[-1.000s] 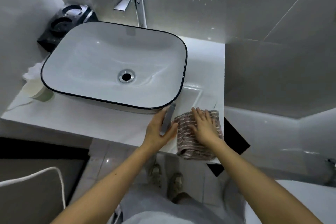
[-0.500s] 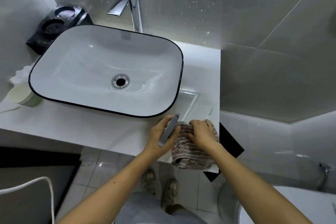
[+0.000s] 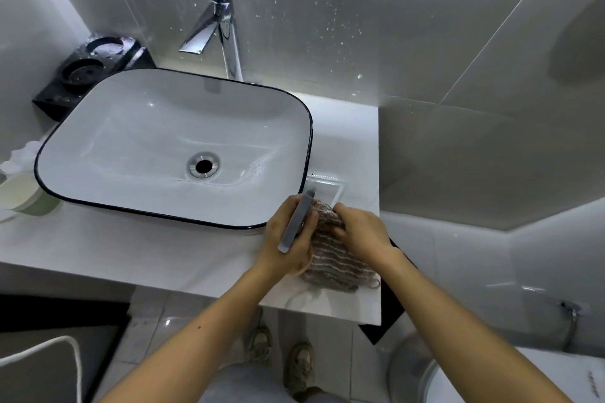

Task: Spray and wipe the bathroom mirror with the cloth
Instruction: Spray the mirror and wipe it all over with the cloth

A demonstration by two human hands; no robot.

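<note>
Both bare forearms come up from the lower edge of the frame and lean toward each other, so that the two hands meet a little right of the centre. The left hand (image 3: 289,235) shows its back to the camera, with the fingers curled around a slim grey object (image 3: 296,222) that lies along them, and its thumb side is touching the striped cloth (image 3: 330,258). The right hand (image 3: 361,232) is placed palm down with bent fingers that gather the upper part of the cloth, its wrist is straight, and the knuckles of both hands are just beside each other.
</note>
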